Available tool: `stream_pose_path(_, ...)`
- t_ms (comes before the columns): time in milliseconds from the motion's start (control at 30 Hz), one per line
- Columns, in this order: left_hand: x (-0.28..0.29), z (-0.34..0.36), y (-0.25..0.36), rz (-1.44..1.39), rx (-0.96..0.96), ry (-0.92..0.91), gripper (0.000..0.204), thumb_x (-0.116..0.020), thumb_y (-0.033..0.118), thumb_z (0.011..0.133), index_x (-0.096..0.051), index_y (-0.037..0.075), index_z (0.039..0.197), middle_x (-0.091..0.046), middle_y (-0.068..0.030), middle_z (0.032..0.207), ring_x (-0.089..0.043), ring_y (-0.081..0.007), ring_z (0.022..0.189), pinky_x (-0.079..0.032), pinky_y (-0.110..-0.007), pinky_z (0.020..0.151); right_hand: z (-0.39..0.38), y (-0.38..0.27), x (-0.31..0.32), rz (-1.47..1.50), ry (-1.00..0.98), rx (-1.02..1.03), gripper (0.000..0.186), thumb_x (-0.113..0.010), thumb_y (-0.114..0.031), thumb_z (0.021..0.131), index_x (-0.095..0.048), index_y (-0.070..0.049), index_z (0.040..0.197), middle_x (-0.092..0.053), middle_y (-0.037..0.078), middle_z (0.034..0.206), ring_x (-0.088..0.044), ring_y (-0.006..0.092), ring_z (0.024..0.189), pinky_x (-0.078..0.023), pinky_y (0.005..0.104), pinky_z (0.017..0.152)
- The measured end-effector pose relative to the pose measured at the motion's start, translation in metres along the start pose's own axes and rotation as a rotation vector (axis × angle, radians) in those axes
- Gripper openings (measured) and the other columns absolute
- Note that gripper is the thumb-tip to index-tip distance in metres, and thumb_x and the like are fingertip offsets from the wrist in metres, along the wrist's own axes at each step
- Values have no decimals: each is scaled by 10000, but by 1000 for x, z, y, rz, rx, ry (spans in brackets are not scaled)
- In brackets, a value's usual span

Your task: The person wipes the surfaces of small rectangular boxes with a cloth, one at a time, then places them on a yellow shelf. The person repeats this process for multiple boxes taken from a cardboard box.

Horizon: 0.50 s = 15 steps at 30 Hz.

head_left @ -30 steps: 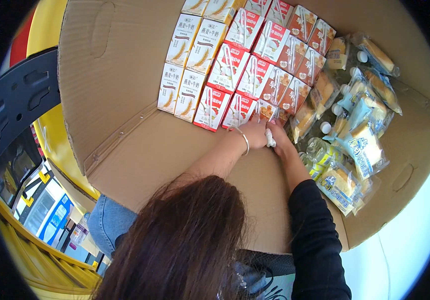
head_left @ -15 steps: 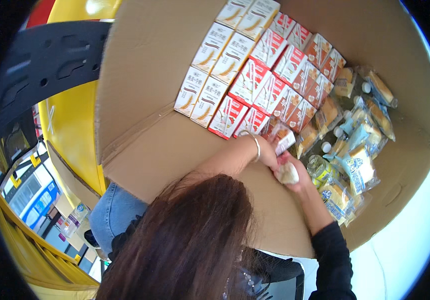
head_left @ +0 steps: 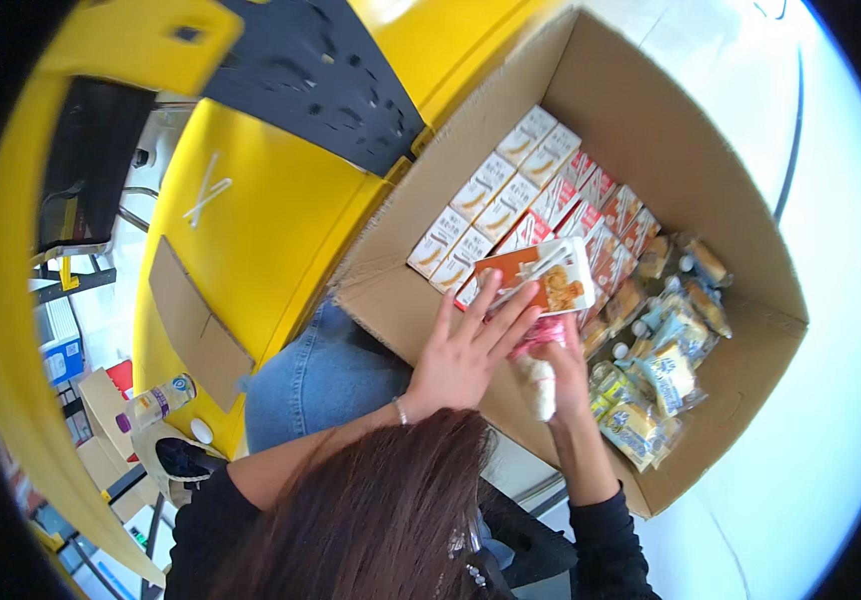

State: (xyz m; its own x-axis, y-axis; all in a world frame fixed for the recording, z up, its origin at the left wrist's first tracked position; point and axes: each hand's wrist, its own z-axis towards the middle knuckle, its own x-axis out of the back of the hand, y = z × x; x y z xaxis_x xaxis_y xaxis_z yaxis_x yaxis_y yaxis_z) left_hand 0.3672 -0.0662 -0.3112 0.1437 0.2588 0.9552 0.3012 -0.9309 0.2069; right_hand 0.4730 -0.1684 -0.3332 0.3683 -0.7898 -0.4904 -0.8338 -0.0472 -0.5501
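Right of centre, a brown-and-white carton (head_left: 542,274), lower among the stacked cartons (head_left: 550,155) half a second ago, is now raised, apparently freed for handling. Its long axis runs left-right, white end rightward. The left hand's (head_left: 453,362) fingers spread across it; the right hand's (head_left: 567,388) close around a pink-and-white bundle (head_left: 538,388).

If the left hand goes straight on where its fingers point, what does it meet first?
Probably the nearest brown carton: in this view the left hand overlaps it, though depth, and so actual contact, is unclear.
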Motion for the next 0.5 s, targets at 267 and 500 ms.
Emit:
stream_pose_path(267, 74, -98, 51, 216, 139, 477, 563, -543, 238, 820, -415, 238, 1369, -248, 48, 1490, -180, -387, 1354, -92, -648, 1040, -109, -33, -60, -193, -156, 72, 324, -492, -54, 861, -441, -65, 1181, -573, 72, 999, -583, 170, 830, -490, 294, 680)
stream_pose_path(500, 160, -189, 62, -104, -55, 951, 470, -615, 138, 771, -542, 140, 1236, -382, 3, 1382, -295, -360, 1305, -298, -569, 1021, -201, -41, -120, -246, -534, 279, 381, -400, -26, 866, -416, -6, 1246, -553, 154, 1147, -586, 236, 1004, -504, 329, 828)
